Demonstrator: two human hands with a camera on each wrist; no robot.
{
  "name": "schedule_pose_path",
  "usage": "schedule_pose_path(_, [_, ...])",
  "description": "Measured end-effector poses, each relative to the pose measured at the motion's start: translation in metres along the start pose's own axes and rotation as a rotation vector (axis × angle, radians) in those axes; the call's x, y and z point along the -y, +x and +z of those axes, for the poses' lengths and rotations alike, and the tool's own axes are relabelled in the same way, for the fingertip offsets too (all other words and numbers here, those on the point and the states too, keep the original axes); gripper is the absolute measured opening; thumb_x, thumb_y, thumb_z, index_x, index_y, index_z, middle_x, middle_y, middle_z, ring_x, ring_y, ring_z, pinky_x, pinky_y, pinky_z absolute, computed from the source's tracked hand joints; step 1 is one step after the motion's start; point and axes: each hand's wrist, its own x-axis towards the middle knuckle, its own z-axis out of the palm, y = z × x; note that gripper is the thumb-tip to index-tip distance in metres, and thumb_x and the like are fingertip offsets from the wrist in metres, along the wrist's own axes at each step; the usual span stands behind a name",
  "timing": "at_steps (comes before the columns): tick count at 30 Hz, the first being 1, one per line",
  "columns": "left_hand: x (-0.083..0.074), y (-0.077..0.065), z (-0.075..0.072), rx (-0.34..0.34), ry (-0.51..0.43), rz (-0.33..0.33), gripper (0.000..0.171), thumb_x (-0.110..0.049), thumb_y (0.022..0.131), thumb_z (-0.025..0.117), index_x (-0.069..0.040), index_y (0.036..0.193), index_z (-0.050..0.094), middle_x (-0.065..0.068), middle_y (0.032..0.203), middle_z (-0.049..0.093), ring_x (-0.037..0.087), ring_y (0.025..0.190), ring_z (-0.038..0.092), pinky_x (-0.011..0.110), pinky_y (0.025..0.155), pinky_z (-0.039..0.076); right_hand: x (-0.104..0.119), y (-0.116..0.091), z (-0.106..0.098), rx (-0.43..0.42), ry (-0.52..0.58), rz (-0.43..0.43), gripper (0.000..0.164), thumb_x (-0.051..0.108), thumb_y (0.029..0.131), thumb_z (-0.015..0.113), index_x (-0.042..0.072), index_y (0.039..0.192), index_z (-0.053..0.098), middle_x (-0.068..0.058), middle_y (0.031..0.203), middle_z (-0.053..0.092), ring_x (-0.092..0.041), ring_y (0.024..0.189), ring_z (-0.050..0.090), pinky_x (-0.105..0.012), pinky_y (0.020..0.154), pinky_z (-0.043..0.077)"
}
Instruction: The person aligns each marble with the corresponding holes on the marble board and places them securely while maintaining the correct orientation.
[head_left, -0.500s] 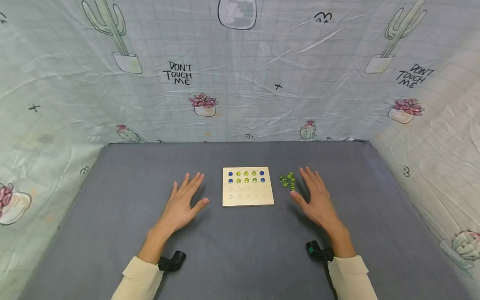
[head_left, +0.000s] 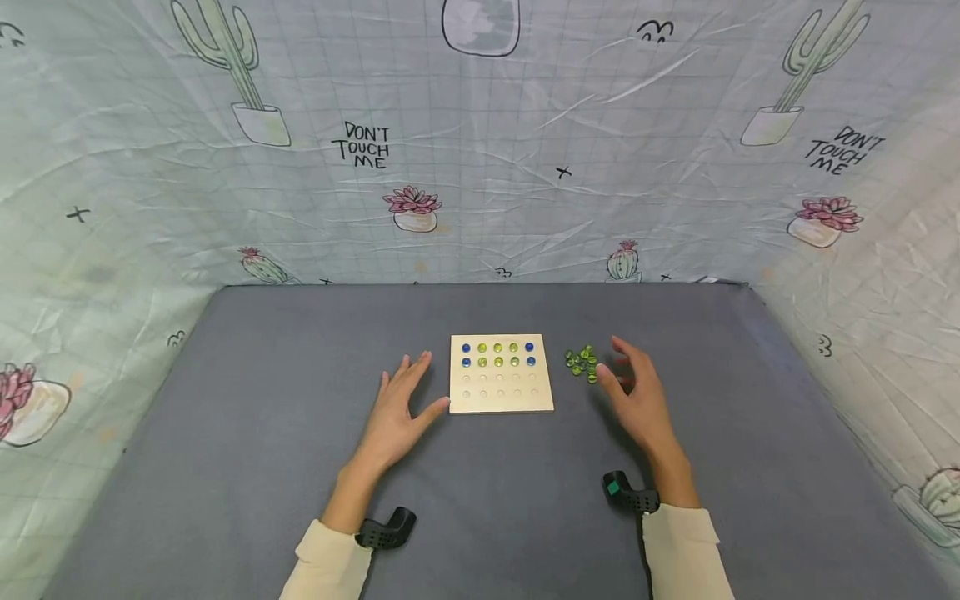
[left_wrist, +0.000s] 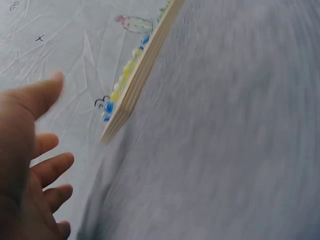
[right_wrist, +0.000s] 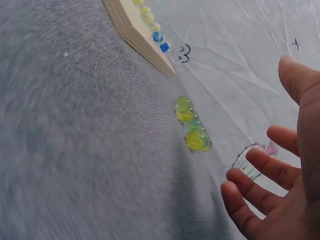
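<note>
On the grey table (head_left: 495, 500): a light wooden board (head_left: 510, 404) lies flat near the middle; loose green marbles (right_wrist: 196, 135) sit in a small heap just beyond its right side.
Board rows: the two far rows each have blue marbles (head_left: 531, 361) at the ends and three seated green marbles (head_left: 498, 362) between; the two near rows show round hollows.
Left hand (head_left: 392, 421): fingers extended, thumb spread toward the board's near left corner; touching or not, I cannot tell.
Right hand (head_left: 639, 404): loosely spread beside the heap, fingers slightly bent, thumb apart; the right wrist view shows it clear of the marbles.
In the way: the board lies between the left hand and the heap.
Wrists: a black device on the left (head_left: 387, 530), another with a green patch on the right (head_left: 630, 496), above cream sleeves (head_left: 686, 550).
Backdrop: creased pale cloth (head_left: 495, 108) printed with potted cacti (head_left: 238, 67) and pink succulents (head_left: 412, 207).
Writing: "DON'T TOUCH ME" (head_left: 363, 146), twice on the cloth.
</note>
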Motion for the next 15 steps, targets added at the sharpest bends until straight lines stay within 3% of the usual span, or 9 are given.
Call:
schedule_pose_path(7, [0.008,0.003,0.010,-0.028,-0.024,0.100,0.064,-0.032,0.087,0.072,-0.010,0.142,0.048,0.007,0.146,0.043,0.033,0.139,0.027,0.059,0.113,0.008,0.006,0.000,0.002,-0.050,0.157,0.130,0.046,0.019,0.099,0.056,-0.001,0.138,0.045,-0.020,0.129,0.051,-0.015,0.096,0.050,-0.016,0.071,0.041])
schedule_pose_path(11, [0.011,0.003,0.013,-0.020,0.003,0.152,0.059,-0.031,0.087,0.072,-0.012,0.139,0.052,0.007,0.144,0.046,0.035,0.137,0.032,0.060,0.113,0.011,-0.011,0.002,0.007,-0.093,0.137,0.174,0.041,0.024,0.095,0.062,0.001,0.128,0.054,-0.014,0.118,0.059,-0.013,0.086,0.050,-0.015,0.066,0.041])
schedule_pose_path(15, [0.015,0.004,0.015,-0.003,0.084,0.190,0.057,-0.035,0.087,0.071,-0.016,0.138,0.054,0.005,0.144,0.047,0.034,0.136,0.034,0.059,0.113,0.013,-0.012,0.002,0.014,-0.121,-0.009,0.158,0.036,0.029,0.092,0.067,0.005,0.117,0.062,-0.007,0.099,0.060,-0.015,0.075,0.048,-0.019,0.062,0.039])
